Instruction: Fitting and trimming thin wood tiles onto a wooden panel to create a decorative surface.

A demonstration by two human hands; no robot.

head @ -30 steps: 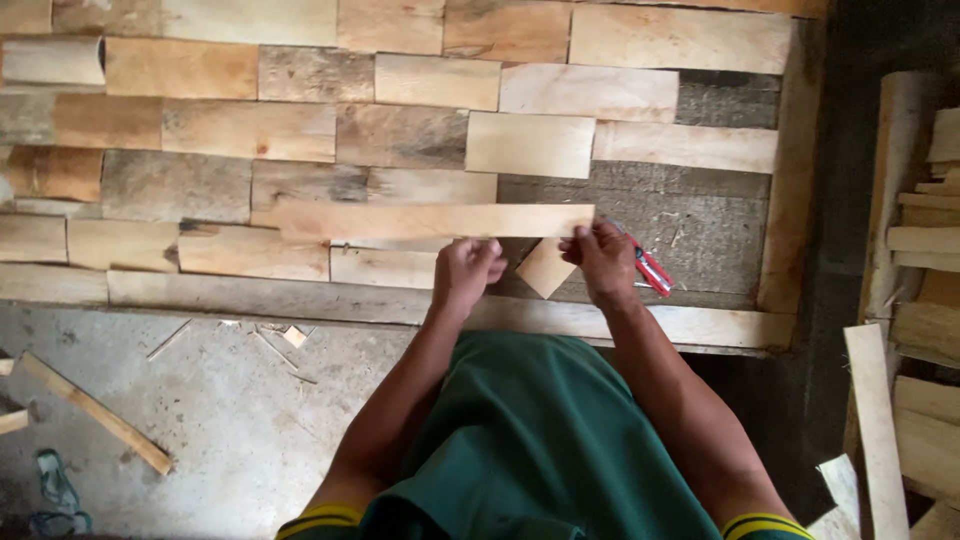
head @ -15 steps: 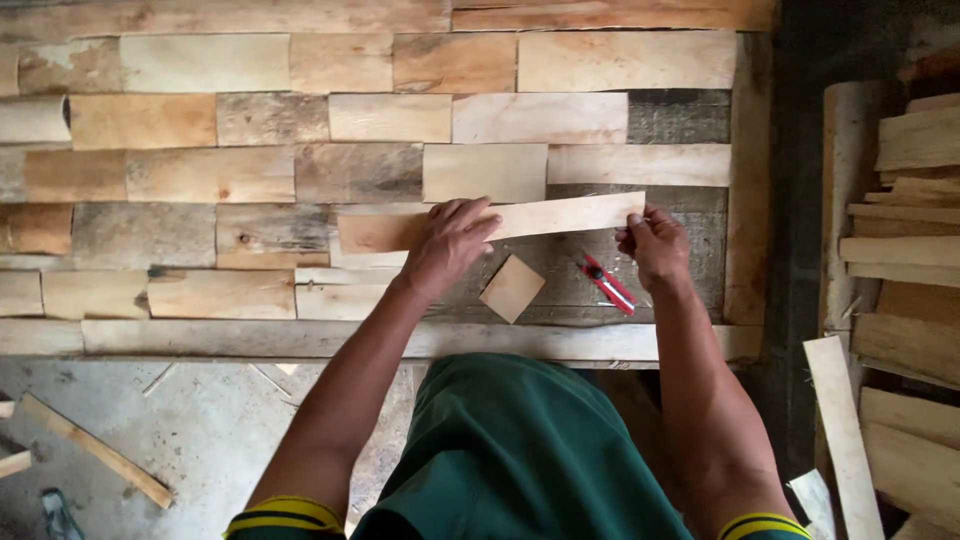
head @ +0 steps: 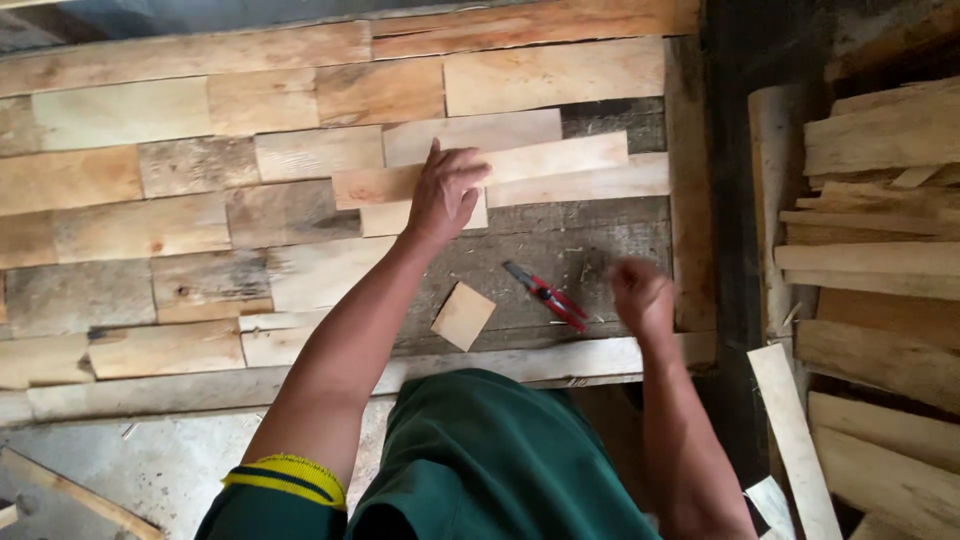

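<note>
My left hand [head: 447, 193] presses flat on a long pale wooden plank [head: 560, 158] that lies tilted across the panel of joined wooden pieces [head: 180, 200]. Blurred and curled with nothing in it, my right hand [head: 640, 296] hovers low at the right, just beside red-handled pliers [head: 548, 296] lying on the dark bare board. A small square wood offcut [head: 463, 315] rests between my two arms.
A wooden frame rail [head: 690, 190] borders the panel on the right, another rail [head: 520, 360] runs along the near edge. A stack of loose planks [head: 880, 250] lies at the right. Scrap strips [head: 70, 490] sit on the concrete floor at lower left.
My left hand has slid the long plank farther up the panel. The right hand has left the plank's end and dropped down beside the pliers.
</note>
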